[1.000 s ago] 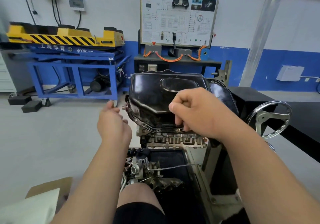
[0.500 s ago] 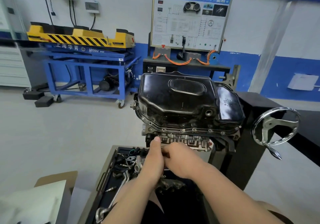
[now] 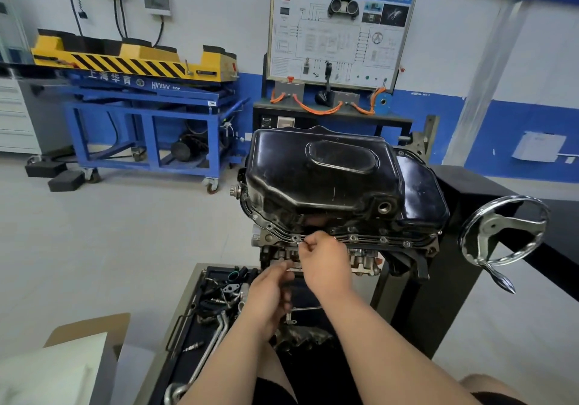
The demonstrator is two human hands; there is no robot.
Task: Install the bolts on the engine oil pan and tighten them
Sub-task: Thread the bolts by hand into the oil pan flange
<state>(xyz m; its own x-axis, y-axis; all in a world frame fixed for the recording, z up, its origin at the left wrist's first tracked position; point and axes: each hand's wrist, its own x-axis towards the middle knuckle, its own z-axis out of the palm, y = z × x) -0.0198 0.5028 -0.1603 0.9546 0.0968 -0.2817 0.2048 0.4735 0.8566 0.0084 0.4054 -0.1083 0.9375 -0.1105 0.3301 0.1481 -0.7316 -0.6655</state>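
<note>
1. While the black oil pan [image 3: 319, 179] sits upside-down on top of the engine [image 3: 316, 256], mounted on a black stand [image 3: 451, 267], both hands are in front of its near edge.
2. Right hand [image 3: 326, 265]: raised to the pan's near flange, fingertips [image 3: 305, 243] pinched together right at the rim, next to a bolt hole. Something small seems pinched there, too small to tell if it is a bolt.
3. Left hand [image 3: 269, 295]: lower, just beside the right one, below the flange, fingers curled loosely. Cannot tell if it holds anything.
4. Bolts [image 3: 383, 239]: several heads show along the near flange to the right of the right hand, seated in the rim.
5. Drain hole [image 3: 383, 207]: open round hole on the pan's near side wall, right of centre.
6. Handwheel [image 3: 501, 232]: chrome, on the stand at the right, well apart from both hands.
7. Tray [image 3: 188, 320]: dark, under the engine on the left, with loose metal parts, fittings and a bent pipe [image 3: 213, 342] in it.
8. Cardboard box [image 3: 87, 329]: bottom left corner, partly covered by something white.
9. Background: blue cart [image 3: 150, 113] with a yellow striped lift on it at the left, training board [image 3: 341, 29] with orange cables against the wall behind the engine.
10. Person's knees visible at the bottom edge, dark shorts.
</note>
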